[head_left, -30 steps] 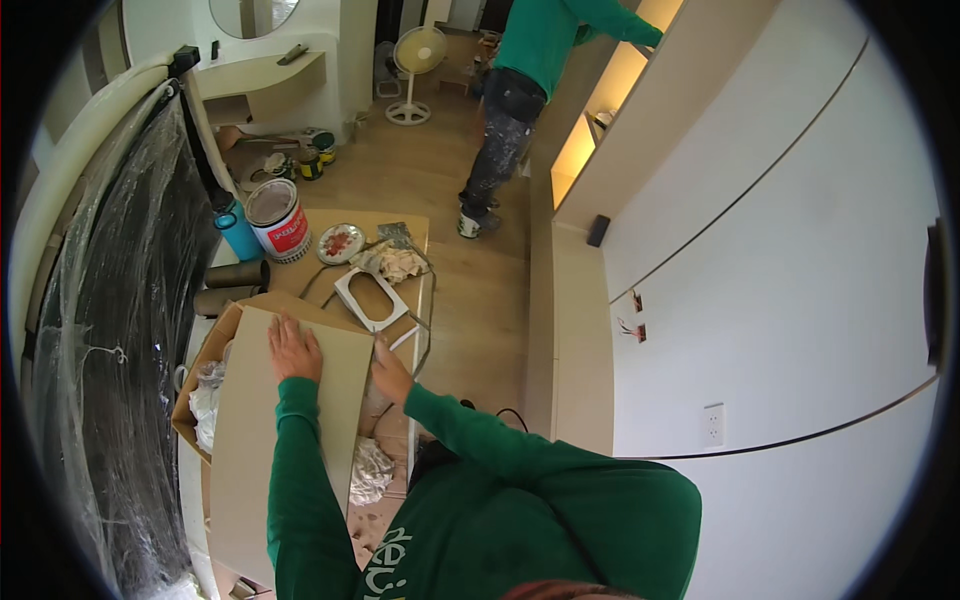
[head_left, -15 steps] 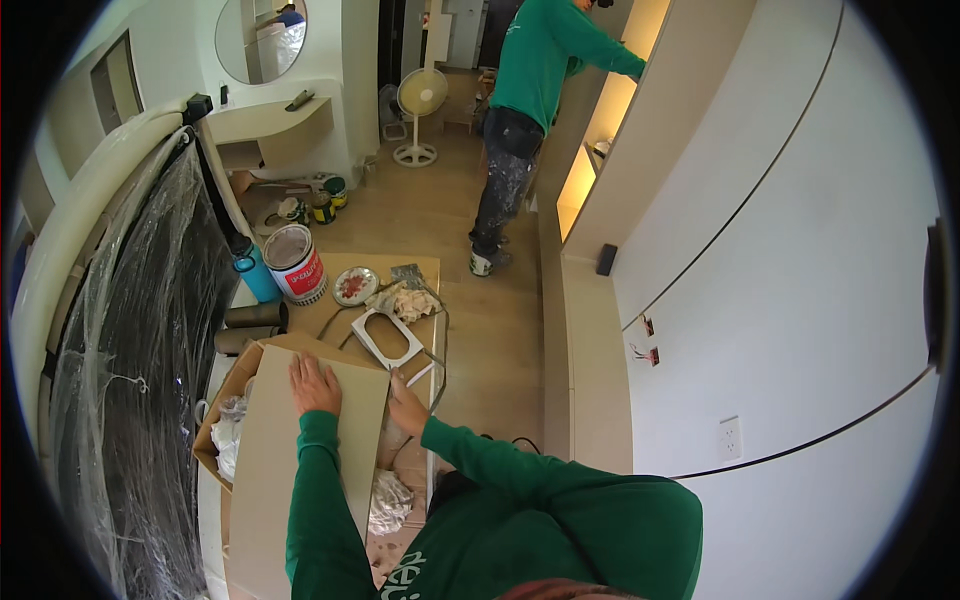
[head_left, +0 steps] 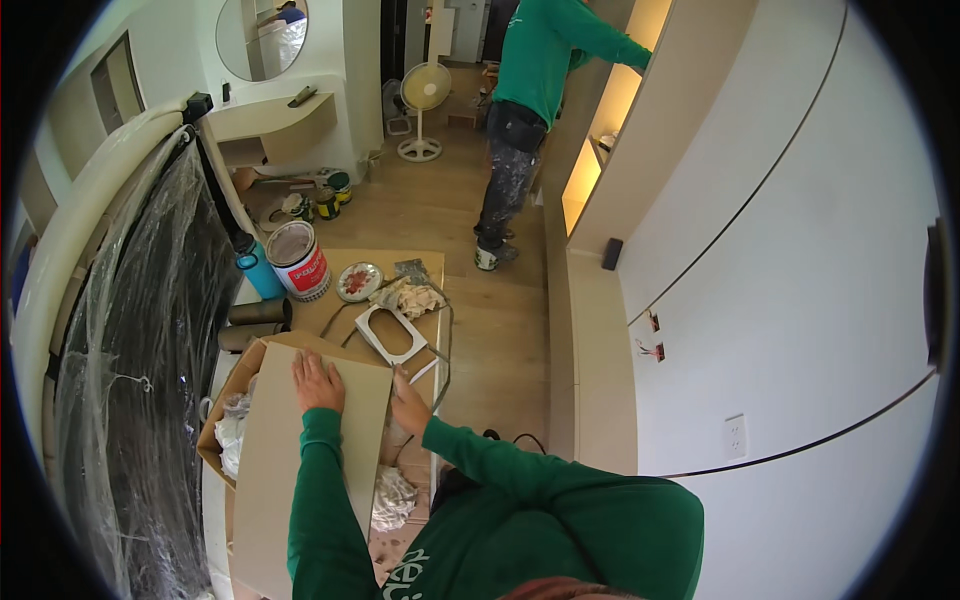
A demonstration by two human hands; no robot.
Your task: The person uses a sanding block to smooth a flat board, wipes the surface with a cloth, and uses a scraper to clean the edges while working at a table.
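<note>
A long beige panel (head_left: 280,470) lies in front of me over an open cardboard box (head_left: 248,372). My left hand (head_left: 318,382) rests flat on its top face near the far end, fingers stretched out. At the panel's far right corner is my right hand (head_left: 408,403), with its fingers closed against the edge. Whatever may be between those fingers is hidden. Just beyond my right hand is a white frame (head_left: 408,352) with an oval opening. White crumpled material (head_left: 232,440) shows inside the box, and a similar white bundle (head_left: 393,498) sits right of the panel.
Beyond the panel stand an open paint bucket (head_left: 298,262), a blue bottle (head_left: 258,270), a stained round lid (head_left: 358,282) and a crumpled cloth (head_left: 412,298). Clear plastic sheeting (head_left: 130,380) hangs at left. A co-worker (head_left: 525,90) reaches into a lit shelf; a fan (head_left: 425,88) stands behind.
My hands keep nearly the same places on the panel. The whole view has shifted slightly. The co-worker's reaching arm has moved a little.
</note>
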